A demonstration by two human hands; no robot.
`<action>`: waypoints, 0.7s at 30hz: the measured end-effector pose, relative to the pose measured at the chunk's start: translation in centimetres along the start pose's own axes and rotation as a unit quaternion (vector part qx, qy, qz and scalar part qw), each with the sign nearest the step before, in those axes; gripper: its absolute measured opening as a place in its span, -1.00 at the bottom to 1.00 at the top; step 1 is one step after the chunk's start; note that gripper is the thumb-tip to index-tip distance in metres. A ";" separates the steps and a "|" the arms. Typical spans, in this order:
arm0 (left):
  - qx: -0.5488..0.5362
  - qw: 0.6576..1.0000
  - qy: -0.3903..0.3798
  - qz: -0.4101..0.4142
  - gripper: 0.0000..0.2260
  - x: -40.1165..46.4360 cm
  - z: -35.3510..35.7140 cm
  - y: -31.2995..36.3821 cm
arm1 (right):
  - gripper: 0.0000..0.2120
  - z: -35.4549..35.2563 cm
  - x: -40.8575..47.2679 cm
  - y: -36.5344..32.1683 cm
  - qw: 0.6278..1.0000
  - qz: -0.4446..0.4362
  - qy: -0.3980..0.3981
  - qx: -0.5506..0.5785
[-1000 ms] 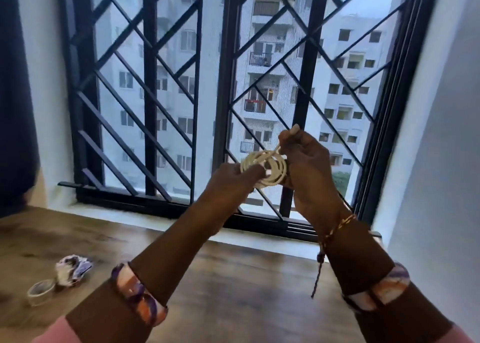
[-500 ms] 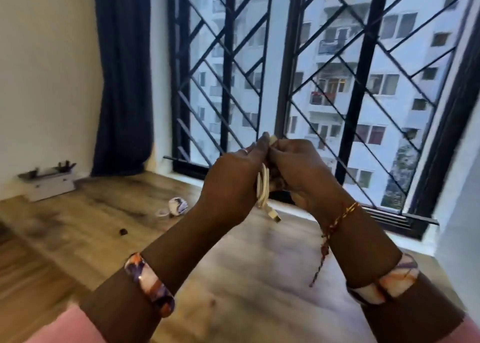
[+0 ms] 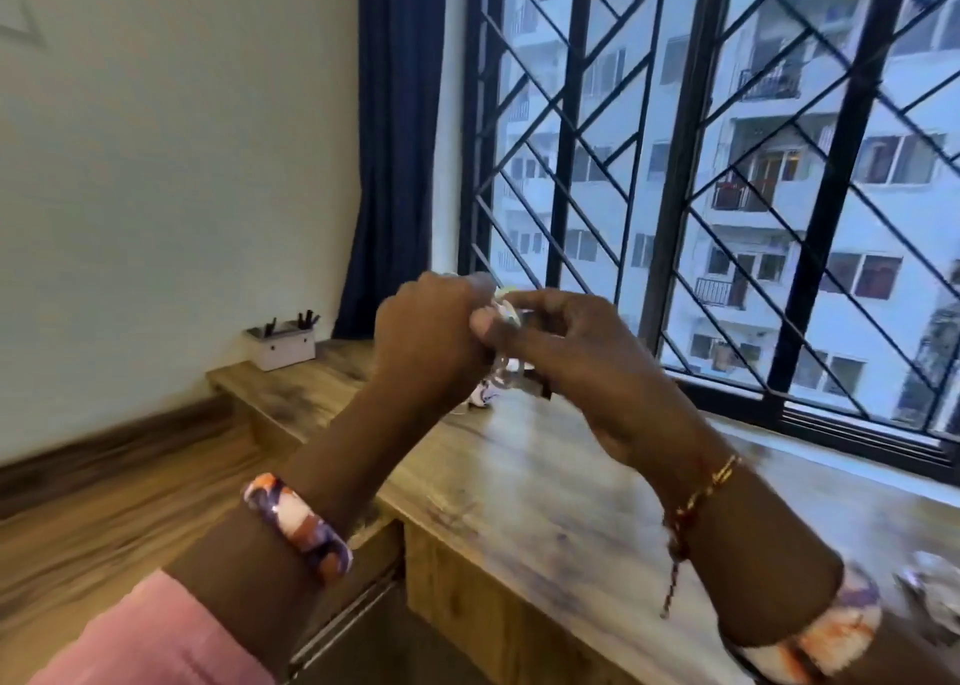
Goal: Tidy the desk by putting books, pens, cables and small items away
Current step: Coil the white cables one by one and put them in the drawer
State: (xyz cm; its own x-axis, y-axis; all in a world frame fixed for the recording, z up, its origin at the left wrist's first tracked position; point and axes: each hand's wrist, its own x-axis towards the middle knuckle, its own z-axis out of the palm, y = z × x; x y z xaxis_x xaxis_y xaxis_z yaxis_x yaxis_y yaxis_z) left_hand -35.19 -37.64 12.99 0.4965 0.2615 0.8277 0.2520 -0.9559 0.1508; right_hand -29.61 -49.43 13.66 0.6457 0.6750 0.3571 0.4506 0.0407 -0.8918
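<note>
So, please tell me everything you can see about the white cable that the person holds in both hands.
The white cable is thin and wound into a small coil, seen mostly edge-on and blurred. It looks like smooth plastic; no plug can be made out. It is held in the air above the wooden desk, in front of the window, touching nothing else. The left hand and the right hand pinch it between them, fingers covering most of the coil; only loops at top and bottom show.

No text, label, brand, number or sign can be read anywhere. The small white box [image 3: 281, 347] at ten o'clock on the worktop [image 3: 545, 476] shows only two dark dots on its front, and the patterned bangles [image 3: 298, 526] carry colour swirls, no lettering.
</note>
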 end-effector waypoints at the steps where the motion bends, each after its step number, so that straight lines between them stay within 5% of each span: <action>1: -0.009 1.000 -0.003 -0.002 -0.90 -0.2 -0.9 -0.8 | -0.72 1.3 -0.5 -0.3 0.999 -0.034 0.004 -0.042; 6: -0.025 0.997 -0.070 -0.020 -0.89 -2.6 -6.7 -6.9 | -0.88 8.7 -1.4 -2.4 0.981 -0.120 0.009 -0.154; 11: -0.058 0.989 -0.137 -0.013 -0.83 -5.7 -11.8 -13.5 | -0.89 17.6 -2.5 -4.0 0.899 -0.152 -0.005 -0.412; 14: -0.149 0.971 -0.184 -0.034 -0.72 -7.5 -13.9 -16.4 | -0.87 20.9 -3.5 -4.4 0.900 -0.137 -0.016 -0.414; 18: -0.326 0.890 -0.276 -0.159 -0.63 -9.5 -16.1 -19.9 | -0.78 23.2 -3.8 -5.5 0.974 -0.058 -0.061 -0.209; 21: -0.467 0.760 -0.303 -0.335 -0.48 -10.8 -16.0 -21.4 | -0.89 23.7 -4.2 -6.1 0.992 0.049 -0.112 -0.010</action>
State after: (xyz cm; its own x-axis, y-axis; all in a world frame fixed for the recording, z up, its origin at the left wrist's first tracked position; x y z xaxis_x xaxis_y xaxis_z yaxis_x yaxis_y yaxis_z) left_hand -59.29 -22.14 9.45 0.8791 0.4751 0.0374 0.0578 -0.1841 0.9812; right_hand -49.65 -35.06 11.06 0.5356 0.8214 0.1959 0.4062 -0.0473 -0.9126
